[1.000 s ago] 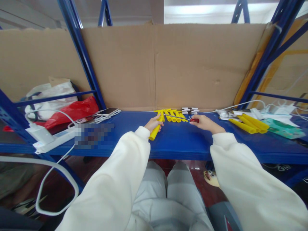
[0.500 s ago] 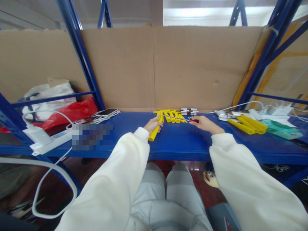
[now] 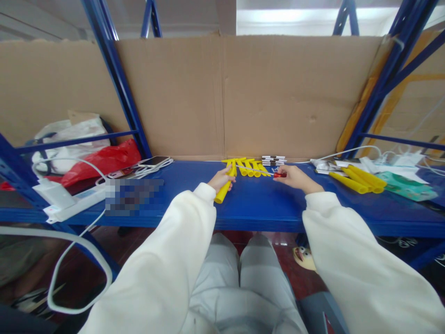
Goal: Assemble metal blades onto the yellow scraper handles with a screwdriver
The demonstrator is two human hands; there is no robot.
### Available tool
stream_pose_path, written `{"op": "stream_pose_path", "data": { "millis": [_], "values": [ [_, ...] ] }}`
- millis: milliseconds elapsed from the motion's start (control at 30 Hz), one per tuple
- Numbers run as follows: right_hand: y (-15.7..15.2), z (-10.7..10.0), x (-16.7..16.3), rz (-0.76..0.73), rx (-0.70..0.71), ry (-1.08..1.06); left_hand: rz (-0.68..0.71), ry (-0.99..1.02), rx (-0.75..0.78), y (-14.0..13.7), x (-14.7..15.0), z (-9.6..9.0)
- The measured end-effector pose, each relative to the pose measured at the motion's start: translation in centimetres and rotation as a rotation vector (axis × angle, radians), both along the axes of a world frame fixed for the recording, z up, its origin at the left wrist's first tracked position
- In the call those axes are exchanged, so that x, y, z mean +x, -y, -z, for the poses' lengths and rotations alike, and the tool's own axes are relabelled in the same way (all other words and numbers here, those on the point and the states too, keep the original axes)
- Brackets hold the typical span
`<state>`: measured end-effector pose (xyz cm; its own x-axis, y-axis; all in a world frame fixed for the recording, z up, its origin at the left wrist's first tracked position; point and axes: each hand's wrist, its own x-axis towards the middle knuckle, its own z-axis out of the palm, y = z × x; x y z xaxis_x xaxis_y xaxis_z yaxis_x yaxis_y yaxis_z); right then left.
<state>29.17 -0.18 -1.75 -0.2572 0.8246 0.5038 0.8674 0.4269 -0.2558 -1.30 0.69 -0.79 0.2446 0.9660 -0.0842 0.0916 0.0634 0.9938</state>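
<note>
My left hand [image 3: 221,181] is closed around a yellow T-shaped piece with a hollow, tube-like handle [image 3: 222,194], whose open end tilts down toward me. In my right hand [image 3: 294,178] is a screwdriver [image 3: 279,175] with a red handle, gripped by the fingertips. Its long thin metal shaft runs left, and the tip is at the upper part of the held yellow piece. Whether it touches a screw there is too small to tell. Behind the shaft, several similar yellow T-shaped pieces [image 3: 250,169] lie in a row. A small stack of black-and-white items [image 3: 273,160] sits beside them.
On the right of the blue shelf [image 3: 257,208] lie several yellow tubes [image 3: 359,181], a green packet [image 3: 406,185] and white cables. A phone [image 3: 155,161], a power strip [image 3: 74,202] and a red bag [image 3: 104,162] are on the left. Cardboard [image 3: 222,97] stands behind.
My right fingers have shifted slightly on the screwdriver, and more of its red handle shows. My left hand and the yellow piece stay in place.
</note>
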Motion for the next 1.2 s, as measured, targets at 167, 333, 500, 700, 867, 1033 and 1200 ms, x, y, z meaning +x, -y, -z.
{"op": "stream_pose_path", "data": {
  "millis": [167, 333, 500, 700, 867, 1033, 1200],
  "values": [
    [0.4, -0.1, -0.3, -0.099, -0.116, -0.018, -0.023, -0.021, -0.001, 0.3, 0.1, -0.2],
    [-0.3, 0.4, -0.4, -0.06, -0.064, -0.097, -0.011, -0.006, 0.006, 0.0, 0.0, -0.1],
    [-0.7, 0.6, -0.1, 0.047, 0.02, -0.053, -0.003, -0.025, 0.015, -0.2, -0.1, 0.1],
    [0.3, -0.1, -0.4, -0.036, -0.015, -0.019, -0.013, -0.042, 0.015, -0.1, 0.0, -0.1],
    [0.3, -0.2, -0.6, -0.092, -0.089, -0.06, -0.026, -0.029, 0.009, 0.2, 0.1, -0.3],
    [-0.2, 0.3, -0.5, -0.007, -0.078, -0.123, -0.021, -0.029, 0.012, 0.4, 0.2, -0.3],
    [-0.3, 0.4, -0.1, 0.009, -0.026, -0.083, -0.023, -0.042, 0.007, 0.5, 0.2, -0.3]
  ]
}}
